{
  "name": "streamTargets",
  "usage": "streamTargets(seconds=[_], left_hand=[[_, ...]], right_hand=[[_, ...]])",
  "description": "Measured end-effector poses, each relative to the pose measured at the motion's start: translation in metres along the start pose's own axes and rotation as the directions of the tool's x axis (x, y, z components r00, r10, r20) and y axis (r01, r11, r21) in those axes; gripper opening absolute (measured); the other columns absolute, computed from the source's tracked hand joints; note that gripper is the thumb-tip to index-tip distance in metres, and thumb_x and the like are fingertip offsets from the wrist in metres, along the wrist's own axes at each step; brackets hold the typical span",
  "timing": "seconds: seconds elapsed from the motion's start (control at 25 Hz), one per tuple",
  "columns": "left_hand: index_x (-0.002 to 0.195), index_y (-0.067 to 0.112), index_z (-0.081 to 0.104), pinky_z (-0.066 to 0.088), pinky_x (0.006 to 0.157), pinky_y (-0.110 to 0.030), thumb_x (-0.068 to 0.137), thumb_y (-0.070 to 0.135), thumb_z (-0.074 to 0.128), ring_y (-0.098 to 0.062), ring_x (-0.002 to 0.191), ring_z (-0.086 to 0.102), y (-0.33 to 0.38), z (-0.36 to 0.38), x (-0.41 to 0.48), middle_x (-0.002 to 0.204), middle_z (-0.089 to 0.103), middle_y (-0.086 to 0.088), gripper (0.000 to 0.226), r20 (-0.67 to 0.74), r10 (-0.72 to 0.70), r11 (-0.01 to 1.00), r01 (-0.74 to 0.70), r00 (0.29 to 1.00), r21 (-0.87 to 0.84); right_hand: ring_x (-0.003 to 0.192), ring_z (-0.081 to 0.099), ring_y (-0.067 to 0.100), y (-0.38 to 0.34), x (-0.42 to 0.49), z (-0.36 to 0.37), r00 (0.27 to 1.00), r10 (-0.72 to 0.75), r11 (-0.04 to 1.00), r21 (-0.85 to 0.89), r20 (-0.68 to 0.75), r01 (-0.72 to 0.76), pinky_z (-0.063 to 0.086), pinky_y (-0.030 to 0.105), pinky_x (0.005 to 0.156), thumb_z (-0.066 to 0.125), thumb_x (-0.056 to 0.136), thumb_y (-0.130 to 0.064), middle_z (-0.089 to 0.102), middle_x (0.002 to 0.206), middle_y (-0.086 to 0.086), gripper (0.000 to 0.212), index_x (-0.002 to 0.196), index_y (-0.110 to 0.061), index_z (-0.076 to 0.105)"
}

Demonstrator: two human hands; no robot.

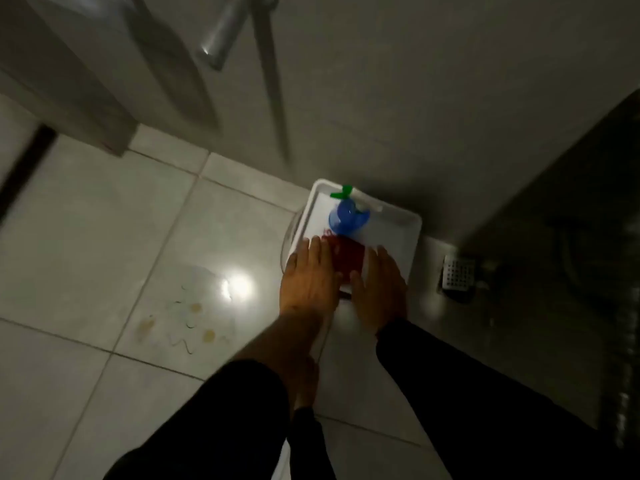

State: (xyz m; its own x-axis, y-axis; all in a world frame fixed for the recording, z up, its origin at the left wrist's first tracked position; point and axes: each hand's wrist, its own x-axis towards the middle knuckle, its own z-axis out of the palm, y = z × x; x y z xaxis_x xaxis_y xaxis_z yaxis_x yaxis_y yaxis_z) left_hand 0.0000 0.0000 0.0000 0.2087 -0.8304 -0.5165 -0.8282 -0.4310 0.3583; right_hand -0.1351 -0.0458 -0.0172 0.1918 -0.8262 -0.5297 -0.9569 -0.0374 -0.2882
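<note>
A white plastic tub (414,226) stands on the floor against the wall. Inside it a blue bottle (348,218) with a green cap lies at the far end, and a dark red thing (348,254) lies just in front of it; blur hides what the red thing is. My left hand (308,275) lies flat on the red thing's left side with its fingers straight. On the red thing's right side my right hand (381,285) lies with straight fingers, its thumb resting on the red surface. The tub's near end is hidden under both hands.
The room is dim, with a pale tiled floor. A metal floor drain (457,271) sits right of the tub. Stains and a light glare mark the tile (194,317) to the left. A door with a metal handle (221,32) stands behind.
</note>
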Motion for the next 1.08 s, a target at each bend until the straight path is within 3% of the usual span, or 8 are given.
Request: streamTargets(seconds=[0.12,0.32,0.52,0.64,0.76,0.88,0.96,1.08], left_hand=[[0.164,0.013,0.034,0.043,0.118,-0.045,0.104,0.04,0.058,-0.034,0.145,0.051,0.009,0.043,0.063,0.157,0.052,-0.012,0.07,0.05,-0.18,0.981,0.183,0.982,-0.071],[0.156,0.011,0.045,0.05,0.108,-0.044,0.102,0.044,0.065,-0.035,0.139,0.057,0.023,0.077,0.111,0.151,0.054,-0.014,0.066,0.171,-0.479,0.818,0.509,0.861,-0.269],[0.15,0.014,0.052,0.049,0.09,-0.034,0.1,0.042,0.07,-0.026,0.116,0.064,0.014,0.08,0.137,0.141,0.063,-0.011,0.06,0.329,-0.463,0.681,0.567,0.823,-0.463],[0.139,0.021,0.062,0.05,0.083,-0.029,0.096,0.055,0.069,-0.021,0.108,0.067,0.011,0.067,0.131,0.13,0.064,-0.006,0.055,0.325,-0.399,0.648,0.515,0.857,-0.561],[0.114,0.026,0.057,0.041,0.06,-0.019,0.08,0.055,0.078,-0.005,0.076,0.058,0.003,0.04,0.092,0.099,0.063,0.007,0.049,0.263,-0.339,0.596,0.422,0.903,-0.683],[0.114,0.028,0.056,0.044,0.061,-0.022,0.073,0.049,0.078,-0.002,0.077,0.059,-0.023,0.011,0.037,0.091,0.062,0.014,0.051,0.26,-0.333,0.484,0.4,0.907,-0.778],[0.12,0.018,0.061,0.057,0.072,-0.034,0.067,0.049,0.074,-0.014,0.086,0.07,-0.057,-0.004,-0.002,0.097,0.07,0.006,0.063,0.258,-0.365,0.408,0.402,0.895,-0.82],[0.132,0.005,0.067,0.066,0.088,-0.049,0.066,0.041,0.073,-0.033,0.102,0.078,-0.118,-0.01,-0.054,0.115,0.077,-0.017,0.075,0.293,-0.421,0.191,0.399,0.858,-0.897]], right_hand=[[0.152,0.047,0.04,0.023,0.066,0.035,0.975,0.201,0.954,0.209,0.094,-0.217,0.042,0.05,0.124,0.058,0.109,-0.039,0.042,0.168,0.018,0.069,0.167,-0.012,0.032],[0.126,0.07,0.04,0.026,0.117,0.066,0.925,0.302,0.785,0.49,0.23,-0.378,0.057,0.054,0.111,0.077,0.095,-0.032,0.072,0.138,0.022,0.056,0.141,-0.003,0.063],[0.082,0.079,0.024,0.03,0.128,0.074,0.917,0.322,0.498,0.781,0.236,-0.375,0.066,0.039,0.081,0.07,0.098,-0.002,0.079,0.101,0.013,0.014,0.109,-0.002,0.078],[0.106,0.075,0.031,0.019,0.11,0.064,0.9,0.364,0.263,0.901,0.239,-0.345,0.068,0.044,0.087,0.061,0.104,0.002,0.069,0.129,0.017,0.04,0.144,-0.002,0.056],[0.119,0.062,0.026,0.002,0.075,0.046,0.949,0.31,0.466,0.862,0.05,-0.198,0.061,0.038,0.093,0.062,0.106,-0.005,0.062,0.124,-0.004,0.045,0.145,-0.022,0.048],[0.153,0.041,0.025,-0.02,0.025,0.031,0.99,-0.107,0.876,0.462,-0.093,0.138,0.039,0.035,0.129,0.057,0.11,-0.013,0.049,0.161,-0.003,0.044,0.15,-0.032,0.055],[0.164,0.023,0.015,-0.043,-0.001,0.031,0.92,-0.391,0.879,0.296,-0.005,0.375,0.02,0.035,0.135,0.049,0.106,-0.015,0.031,0.175,-0.004,0.059,0.161,-0.035,0.041],[0.137,0.037,-0.034,-0.092,-0.036,0.047,0.704,-0.607,0.763,0.519,0.368,0.386,0.033,-0.008,0.108,0.058,0.092,-0.013,0.039,0.154,-0.027,0.069,0.15,-0.041,0.031]])
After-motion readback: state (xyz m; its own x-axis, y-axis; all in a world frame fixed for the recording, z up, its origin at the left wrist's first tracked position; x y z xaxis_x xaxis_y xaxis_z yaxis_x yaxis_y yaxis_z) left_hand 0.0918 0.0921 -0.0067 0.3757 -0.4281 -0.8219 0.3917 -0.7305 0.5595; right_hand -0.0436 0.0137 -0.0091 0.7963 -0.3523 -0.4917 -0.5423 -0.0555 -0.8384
